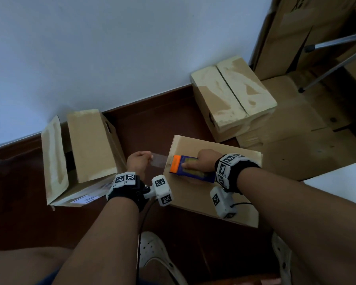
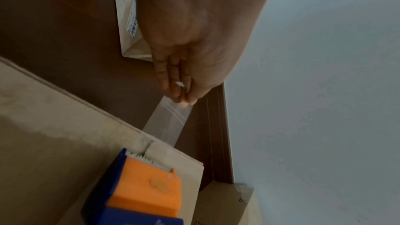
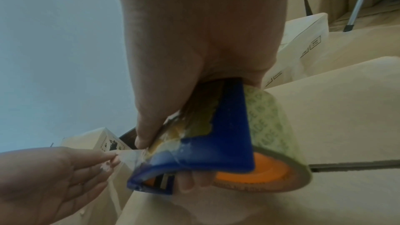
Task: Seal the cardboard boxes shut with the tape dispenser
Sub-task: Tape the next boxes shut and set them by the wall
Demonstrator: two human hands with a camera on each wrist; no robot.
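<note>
On a dark brown floor (image 1: pixel 156 124) beside a pale wall (image 1: pixel 111 48), the right hand (image 1: pixel 207 161) clasps a blue-and-orange tape dispenser (image 1: pixel 190 168) atop a closed cardboard box (image 1: pixel 234 161); the left hand (image 1: pixel 138 161) pinches the clear tape strip (image 1: pixel 158 161) taut.

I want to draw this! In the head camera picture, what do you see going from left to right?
Open box → left hand → clear tape strip → tape dispenser → right hand → box with closed flaps → metal tripod legs.
</note>
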